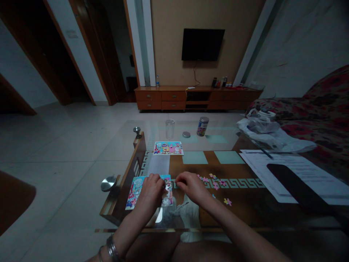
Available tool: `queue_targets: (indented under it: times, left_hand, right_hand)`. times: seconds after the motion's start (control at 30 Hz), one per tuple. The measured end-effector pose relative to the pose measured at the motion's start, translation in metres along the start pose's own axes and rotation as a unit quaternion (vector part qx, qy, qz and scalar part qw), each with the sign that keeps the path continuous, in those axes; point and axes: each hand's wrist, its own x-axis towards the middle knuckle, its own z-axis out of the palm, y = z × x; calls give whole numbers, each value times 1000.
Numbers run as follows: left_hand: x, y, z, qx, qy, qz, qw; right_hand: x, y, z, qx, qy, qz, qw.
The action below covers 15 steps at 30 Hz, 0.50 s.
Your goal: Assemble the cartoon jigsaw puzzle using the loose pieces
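Note:
A colourful cartoon jigsaw puzzle (136, 189) lies on the near left part of the glass table (234, 171). My left hand (150, 190) rests on top of it with fingers curled, pressing on the pieces. My right hand (191, 185) sits at the puzzle's right edge, fingers pinched together on what looks like a small piece; I cannot make it out. Several loose pink and yellow pieces (215, 182) lie scattered just right of my right hand. A second cartoon picture card (168, 148) lies farther back on the glass.
A clear glass (169, 128), a round lid (186, 134) and a printed jar (202, 126) stand at the table's far side. White papers (289, 167) with a dark flat object (297, 185), and a plastic bag (269, 133), occupy the right. A floral sofa (321, 105) borders the table.

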Motion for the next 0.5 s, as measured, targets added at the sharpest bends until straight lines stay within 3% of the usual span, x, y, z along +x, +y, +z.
queue_targets:
  times: [0.3,0.5]
  left_hand:
    - [0,-6,6,-8,11,19,1000]
    - [-2,-2,0,-9,-4,13,1000]
  right_hand:
    - [0,-2,-2,3,0,0,1000]
    - [0,0,-1,3,2,-3,1000]
